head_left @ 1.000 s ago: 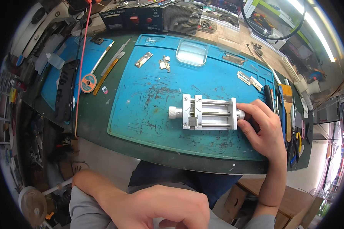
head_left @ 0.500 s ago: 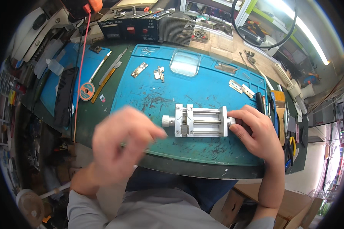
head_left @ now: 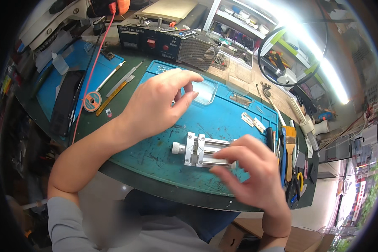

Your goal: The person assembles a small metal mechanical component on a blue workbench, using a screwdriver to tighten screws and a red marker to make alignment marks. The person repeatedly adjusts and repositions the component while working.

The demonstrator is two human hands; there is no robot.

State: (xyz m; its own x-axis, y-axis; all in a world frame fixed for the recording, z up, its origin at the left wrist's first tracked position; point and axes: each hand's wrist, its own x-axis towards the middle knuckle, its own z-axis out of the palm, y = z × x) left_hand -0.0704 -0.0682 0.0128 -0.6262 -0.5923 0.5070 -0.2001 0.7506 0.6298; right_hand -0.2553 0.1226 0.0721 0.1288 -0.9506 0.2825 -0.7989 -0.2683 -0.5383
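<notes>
On the blue mat [head_left: 214, 122] sits the metal vise [head_left: 200, 150]; the right hand [head_left: 254, 172], grip spread, overlaps its end — a careless brush could skew it. The left hand [head_left: 161, 98], pinch narrowly parted near the clear dish [head_left: 206, 93], might knock that by overreaching.

White printed markings on a dark equipment box [head_left: 161, 50], small print on an orange spool [head_left: 94, 98]

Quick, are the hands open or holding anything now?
Left hand: open, fingers curled, nothing visibly held, near the clear dish.
Right hand: open, blurred, nothing visibly held, by the silver vise.
</notes>
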